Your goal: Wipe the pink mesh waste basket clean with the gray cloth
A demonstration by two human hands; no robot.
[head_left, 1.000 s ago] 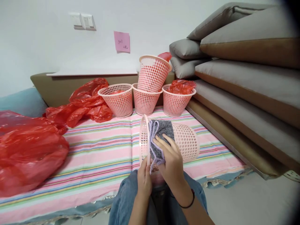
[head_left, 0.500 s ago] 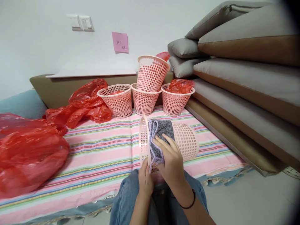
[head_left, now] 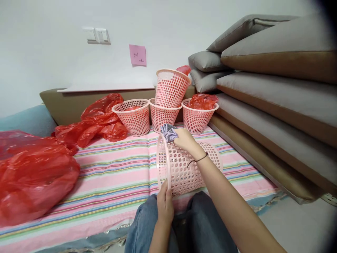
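Note:
A pink perforated basket (head_left: pixel 184 172) lies on its side on the striped cloth, its open end to the left. My left hand (head_left: pixel 165 202) grips the near, lower part of its rim, thumb on the outside. At the far, upper part of the rim, my right hand (head_left: pixel 184 138) is closed on a bunched grey and purple cloth (head_left: pixel 168 133), which touches the rim. The fingertips of my right hand are partly hidden by the cloth. A dark band circles my right wrist.
Three upright baskets (head_left: pixel 135 117) stand behind, with another basket (head_left: pixel 171 88) tilted in the middle one. Red plastic bags (head_left: pixel 37 175) lie on the left. Grey-brown cushions (head_left: pixel 273 88) are piled on the right. The striped cloth (head_left: pixel 113 175) covers the low surface.
My right hand has moved away from me, from the basket's side to the far part of the rim, bunching up the cloth that was spread out. My left hand still holds the near rim.

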